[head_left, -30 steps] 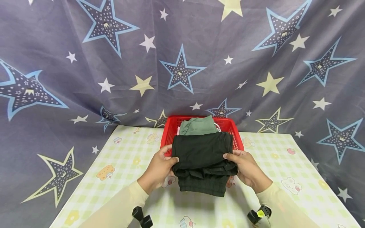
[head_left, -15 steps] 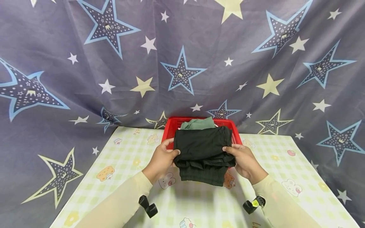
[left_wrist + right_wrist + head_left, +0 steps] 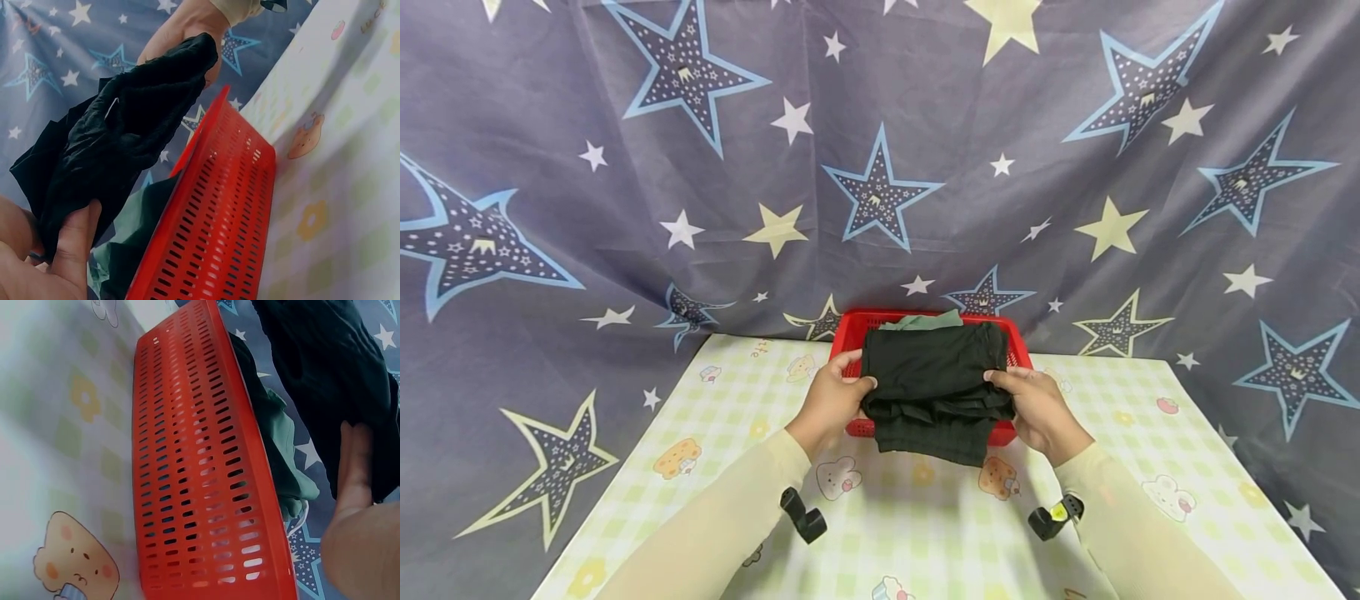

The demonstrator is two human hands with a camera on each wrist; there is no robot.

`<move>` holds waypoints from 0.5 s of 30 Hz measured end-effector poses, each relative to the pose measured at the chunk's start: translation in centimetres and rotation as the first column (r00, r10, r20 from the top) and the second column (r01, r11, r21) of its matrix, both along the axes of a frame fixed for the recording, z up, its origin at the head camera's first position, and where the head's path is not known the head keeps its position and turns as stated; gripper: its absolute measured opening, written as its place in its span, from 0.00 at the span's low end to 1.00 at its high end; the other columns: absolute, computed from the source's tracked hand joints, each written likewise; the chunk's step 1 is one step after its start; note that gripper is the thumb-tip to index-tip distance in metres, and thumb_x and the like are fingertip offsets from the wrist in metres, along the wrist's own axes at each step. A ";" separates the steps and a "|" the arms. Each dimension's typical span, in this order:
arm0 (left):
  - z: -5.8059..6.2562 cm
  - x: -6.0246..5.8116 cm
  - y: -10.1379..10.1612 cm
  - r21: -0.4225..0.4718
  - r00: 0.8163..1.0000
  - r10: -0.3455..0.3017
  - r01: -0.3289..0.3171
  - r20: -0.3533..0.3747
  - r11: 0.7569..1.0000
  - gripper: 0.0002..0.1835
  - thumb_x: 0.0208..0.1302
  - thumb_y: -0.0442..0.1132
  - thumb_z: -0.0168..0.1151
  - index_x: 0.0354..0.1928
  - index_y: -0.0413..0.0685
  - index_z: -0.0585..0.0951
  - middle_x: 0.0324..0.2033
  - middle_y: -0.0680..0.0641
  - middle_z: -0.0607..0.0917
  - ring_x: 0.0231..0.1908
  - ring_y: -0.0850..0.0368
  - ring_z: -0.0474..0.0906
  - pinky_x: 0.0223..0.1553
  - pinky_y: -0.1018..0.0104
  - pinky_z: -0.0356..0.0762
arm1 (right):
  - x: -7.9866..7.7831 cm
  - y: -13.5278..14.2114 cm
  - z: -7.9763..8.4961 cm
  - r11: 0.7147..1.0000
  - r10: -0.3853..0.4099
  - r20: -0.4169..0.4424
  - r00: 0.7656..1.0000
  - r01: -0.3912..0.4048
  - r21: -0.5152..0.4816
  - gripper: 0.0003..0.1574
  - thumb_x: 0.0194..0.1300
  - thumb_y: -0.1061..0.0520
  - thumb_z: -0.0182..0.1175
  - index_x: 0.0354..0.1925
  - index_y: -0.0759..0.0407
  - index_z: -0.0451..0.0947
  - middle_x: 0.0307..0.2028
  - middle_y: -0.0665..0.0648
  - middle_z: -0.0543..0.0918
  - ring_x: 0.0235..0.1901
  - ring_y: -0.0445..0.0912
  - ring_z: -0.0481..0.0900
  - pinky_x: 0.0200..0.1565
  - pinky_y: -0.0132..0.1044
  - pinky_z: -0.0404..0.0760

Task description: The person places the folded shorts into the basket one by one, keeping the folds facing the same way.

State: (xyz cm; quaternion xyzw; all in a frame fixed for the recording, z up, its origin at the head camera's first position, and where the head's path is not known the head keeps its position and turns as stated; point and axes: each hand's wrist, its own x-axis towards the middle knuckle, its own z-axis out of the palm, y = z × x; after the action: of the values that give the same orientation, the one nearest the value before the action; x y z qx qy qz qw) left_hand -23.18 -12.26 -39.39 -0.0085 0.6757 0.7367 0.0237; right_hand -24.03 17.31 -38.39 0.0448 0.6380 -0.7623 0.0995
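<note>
A folded black garment (image 3: 932, 367), its exact kind unclear, is held level above the red basket (image 3: 1018, 354). My left hand (image 3: 831, 400) pinches its left edge, thumb on top. At the opposite edge my right hand (image 3: 1033, 408) grips it the same way. A looser layer of dark cloth hangs below the front. Behind it a green cloth (image 3: 925, 321) shows inside the basket. In the left wrist view the black garment (image 3: 125, 131) is above the rim, apart from it. The right wrist view shows the green cloth (image 3: 278, 450) bulging over the rim, with a white cord (image 3: 301, 519) beside it.
The basket's slotted front wall (image 3: 219, 206) faces me on a table with a green-checked cloth (image 3: 700, 500) printed with cartoons. A dark curtain with stars (image 3: 880, 192) hangs directly behind the table. Small black devices (image 3: 805, 515) are strapped at both wrists.
Both hands have carried the black garment forward, away from me, farther over the basket. It now covers more of the green cloth, and the basket's lower front has come into sight.
</note>
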 end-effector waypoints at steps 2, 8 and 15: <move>0.0 -0.4 0.0 0.000 1.000 0.001 -0.001 0.006 1.000 0.28 0.70 0.28 0.59 0.71 0.49 0.71 0.46 0.37 0.86 0.38 0.46 0.88 0.38 0.54 0.87 | -0.4 0.0 0.0 1.000 -0.010 0.002 1.000 0.010 0.006 0.18 0.72 0.58 0.62 0.55 0.66 0.76 0.42 0.53 0.88 0.40 0.45 0.87 0.45 0.40 0.86; 0.1 -1.6 0.3 -0.022 1.000 0.024 -0.024 0.002 0.999 0.30 0.69 0.28 0.60 0.72 0.50 0.71 0.44 0.37 0.87 0.37 0.48 0.88 0.37 0.54 0.87 | -1.5 -0.2 -0.1 0.998 -0.057 0.013 0.998 0.057 0.008 0.17 0.72 0.57 0.63 0.53 0.64 0.76 0.41 0.52 0.88 0.40 0.45 0.87 0.44 0.39 0.86; 0.1 -3.1 0.4 -0.018 0.999 0.045 -0.046 -0.024 0.999 0.29 0.68 0.27 0.60 0.70 0.49 0.73 0.43 0.36 0.86 0.32 0.49 0.87 0.33 0.54 0.87 | -2.7 -0.6 -0.4 0.995 -0.101 -0.015 0.995 0.101 -0.022 0.10 0.71 0.59 0.64 0.46 0.63 0.77 0.35 0.51 0.88 0.35 0.42 0.87 0.40 0.36 0.86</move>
State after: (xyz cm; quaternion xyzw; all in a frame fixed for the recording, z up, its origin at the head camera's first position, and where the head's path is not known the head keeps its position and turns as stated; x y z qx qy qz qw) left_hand -26.24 -11.88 -39.31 -0.0153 0.6823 0.7309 -0.0011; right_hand -26.73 16.70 -38.77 0.0699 0.6274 -0.7735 0.0562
